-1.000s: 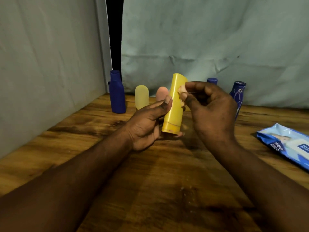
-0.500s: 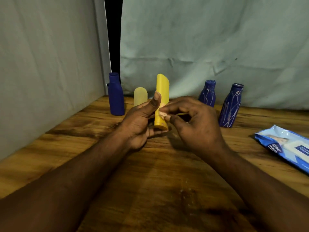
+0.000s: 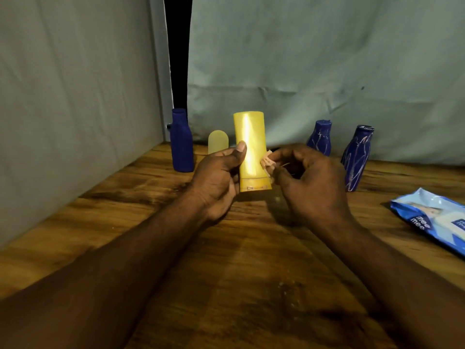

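Now the yellow bottle (image 3: 249, 137) shows its broad face to the camera, where half a second ago it stood edge-on and a second ago it leaned to one side. The right hand (image 3: 312, 182) has also dropped from the bottle's upper part to its lower right edge. This suggests the person is turning the bottle to clean it face by face, with this face only just started. The left hand (image 3: 216, 177) grips the bottle upright above the table (image 3: 125, 222), fingers wrapped behind it and the thumb pressed on the front left. The right hand is nearly closed, fingertips pinching a pale scrap (image 3: 266, 162) against the bottle's side; it may be a bit of wipe or peeled label, as the view is too soft to tell. Behind stand a plain blue bottle (image 3: 181, 141), a pale yellow bottle (image 3: 218, 145) and two streaked blue bottles (image 3: 357, 158), all well apart from the hands. A pack of wipes (image 3: 432, 220) lies to the right.
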